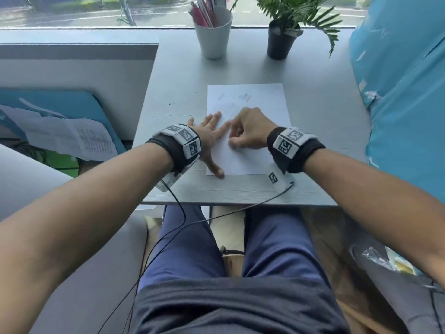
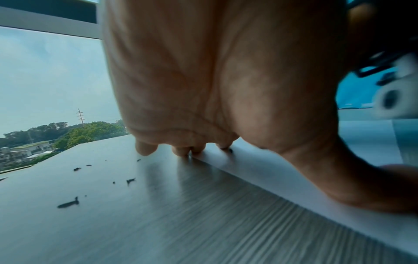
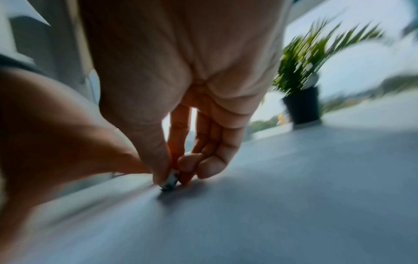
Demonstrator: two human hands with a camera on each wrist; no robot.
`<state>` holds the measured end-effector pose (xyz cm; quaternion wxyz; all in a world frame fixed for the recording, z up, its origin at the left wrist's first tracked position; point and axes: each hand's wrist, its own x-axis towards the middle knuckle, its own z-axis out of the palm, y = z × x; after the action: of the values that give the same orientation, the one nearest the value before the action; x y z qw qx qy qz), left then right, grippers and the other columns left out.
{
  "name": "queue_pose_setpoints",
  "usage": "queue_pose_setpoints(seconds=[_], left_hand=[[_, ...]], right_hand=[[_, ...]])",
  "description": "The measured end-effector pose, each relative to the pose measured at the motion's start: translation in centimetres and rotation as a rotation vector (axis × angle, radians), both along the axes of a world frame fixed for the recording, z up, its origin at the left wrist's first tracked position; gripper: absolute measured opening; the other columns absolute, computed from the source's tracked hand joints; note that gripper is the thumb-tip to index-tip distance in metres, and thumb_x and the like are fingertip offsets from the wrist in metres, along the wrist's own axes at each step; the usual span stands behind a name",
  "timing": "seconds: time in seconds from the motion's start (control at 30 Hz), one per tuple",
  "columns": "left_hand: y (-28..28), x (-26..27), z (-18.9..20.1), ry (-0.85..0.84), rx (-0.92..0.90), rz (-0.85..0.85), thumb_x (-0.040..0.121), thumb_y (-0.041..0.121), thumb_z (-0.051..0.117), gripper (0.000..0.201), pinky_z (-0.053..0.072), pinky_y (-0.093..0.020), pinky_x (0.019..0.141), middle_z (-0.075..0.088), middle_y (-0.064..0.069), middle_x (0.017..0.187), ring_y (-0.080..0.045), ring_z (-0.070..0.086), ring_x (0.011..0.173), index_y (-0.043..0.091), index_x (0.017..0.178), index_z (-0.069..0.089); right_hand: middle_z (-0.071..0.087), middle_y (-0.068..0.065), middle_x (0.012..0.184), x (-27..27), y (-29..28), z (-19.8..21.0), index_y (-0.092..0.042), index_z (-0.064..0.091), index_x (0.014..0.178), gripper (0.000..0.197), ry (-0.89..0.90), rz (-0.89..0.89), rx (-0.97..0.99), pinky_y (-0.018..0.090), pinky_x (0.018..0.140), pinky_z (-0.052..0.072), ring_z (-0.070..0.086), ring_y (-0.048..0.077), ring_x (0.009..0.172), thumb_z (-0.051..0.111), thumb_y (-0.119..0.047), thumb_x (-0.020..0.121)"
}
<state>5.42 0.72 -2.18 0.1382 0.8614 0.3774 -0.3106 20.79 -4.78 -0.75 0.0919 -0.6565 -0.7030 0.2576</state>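
White paper [image 1: 267, 102] (faint smudges), grey table [image 1: 320, 131] — woodgrain

Paper sheet [image 1: 265, 112]: white, flat on desk [image 1: 180, 80], faint grey smudges toward far end. Small grey stub [image 3: 170, 180] pinched in my right hand [image 1: 249, 132], tip on the sheet.

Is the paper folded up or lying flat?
Flat: the paper lies spread on the table, the left hand pressing its edge.

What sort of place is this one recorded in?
Likely an office or study desk beside a window: a grey table with a sheet of paper, a cup of pens and a potted plant.
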Motion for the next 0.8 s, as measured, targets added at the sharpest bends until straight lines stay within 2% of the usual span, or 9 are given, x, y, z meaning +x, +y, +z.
queue_pose_setpoints(seconds=[0.1,0.17,0.23,0.3,0.4,0.47,0.57,0.63,0.8], left_hand=[[0.1,0.0,0.1,0.001,0.005,0.007,0.050,0.077,0.078,0.153,-0.007,-0.062,0.117,-0.036,-0.004,0.157,-0.023,-0.024,0.148,0.030,0.150,-0.028],[0.2,0.1,-0.1,0.004,0.012,0.005,0.049,0.079,0.078,0.154,-0.008,-0.062,0.116,-0.037,-0.004,0.156,-0.023,-0.025,0.148,0.030,0.149,-0.029],[0.2,0.1,-0.3,0.002,0.016,-0.003,0.048,0.079,0.078,0.156,-0.010,-0.062,0.114,-0.038,-0.004,0.156,-0.025,-0.026,0.147,0.031,0.149,-0.030],[0.0,0.0,-0.2,0.011,0.013,-0.006,0.048,0.078,0.078,0.155,-0.010,-0.062,0.115,-0.038,-0.004,0.155,-0.025,-0.026,0.147,0.031,0.149,-0.031],[0.0,0.1,0.1,0.012,0.013,-0.003,0.048,0.077,0.079,0.155,-0.006,-0.062,0.117,-0.036,-0.004,0.157,-0.024,-0.024,0.148,0.031,0.149,-0.030],[0.1,0.1,0.1,0.009,0.021,0.003,0.047,0.078,0.079,0.156,-0.007,-0.062,0.117,-0.035,-0.004,0.157,-0.023,-0.023,0.148,0.031,0.149,-0.030],[0.1,0.3,-0.2,0.017,0.030,0.000,0.047,0.079,0.078,0.157,-0.009,-0.061,0.116,-0.037,-0.004,0.156,-0.024,-0.024,0.148,0.031,0.149,-0.030],[-0.1,0.2,-0.2,0.018,0.032,-0.006,0.047,0.079,0.078,0.156,-0.009,-0.061,0.116,-0.037,-0.004,0.156,-0.024,-0.024,0.148,0.031,0.149,-0.031],[0.2,-0.1,-0.1,-0.011,0.025,-0.005,0.048,0.078,0.079,0.155,-0.007,-0.061,0.117,-0.035,-0.004,0.158,-0.023,-0.023,0.148,0.032,0.149,-0.029]], right_hand=[[0.072,0.003,0.075,0.7,1.0,0.1,-0.010,0.076,0.077,0.010,-0.019,-0.063,0.068,0.021,0.063,0.051,0.065,0.014,0.069,0.068,-0.015,0.074],[0.070,0.001,0.074,-1.4,-1.0,0.0,-0.008,0.075,0.076,0.006,0.003,0.026,0.014,0.025,0.066,0.057,0.063,0.009,0.065,0.069,-0.011,0.076],[0.069,-0.001,0.074,-2.9,-3.2,-0.3,-0.008,0.074,0.076,0.004,0.018,0.150,-0.070,0.024,0.065,0.056,0.059,0.005,0.065,0.073,-0.012,0.076],[0.071,0.000,0.075,-2.1,-2.6,0.0,-0.009,0.076,0.079,0.006,0.006,0.163,-0.074,0.025,0.065,0.056,0.062,0.008,0.066,0.073,-0.014,0.076],[0.073,0.003,0.077,1.1,0.8,0.3,-0.011,0.079,0.081,0.012,-0.033,-0.025,0.049,0.015,0.059,0.048,0.066,0.015,0.070,0.071,-0.016,0.074],[0.073,0.003,0.076,1.2,1.1,0.1,-0.010,0.078,0.081,0.011,-0.025,-0.058,0.090,0.008,0.054,0.041,0.065,0.014,0.068,0.070,-0.015,0.074],[0.066,-0.006,0.067,-1.6,-2.4,-0.4,-0.010,0.076,0.077,0.005,0.021,0.097,-0.020,0.015,0.056,0.049,0.058,0.003,0.059,0.072,-0.012,0.076],[0.066,-0.007,0.067,-1.9,-3.3,-0.5,-0.011,0.076,0.076,0.005,0.038,0.190,-0.069,0.017,0.058,0.051,0.060,0.003,0.062,0.074,-0.015,0.076],[0.065,-0.005,0.068,2.0,1.5,0.2,-0.014,0.078,0.080,0.008,-0.002,-0.021,0.075,0.024,0.066,0.055,0.063,0.010,0.066,0.073,-0.017,0.075]])
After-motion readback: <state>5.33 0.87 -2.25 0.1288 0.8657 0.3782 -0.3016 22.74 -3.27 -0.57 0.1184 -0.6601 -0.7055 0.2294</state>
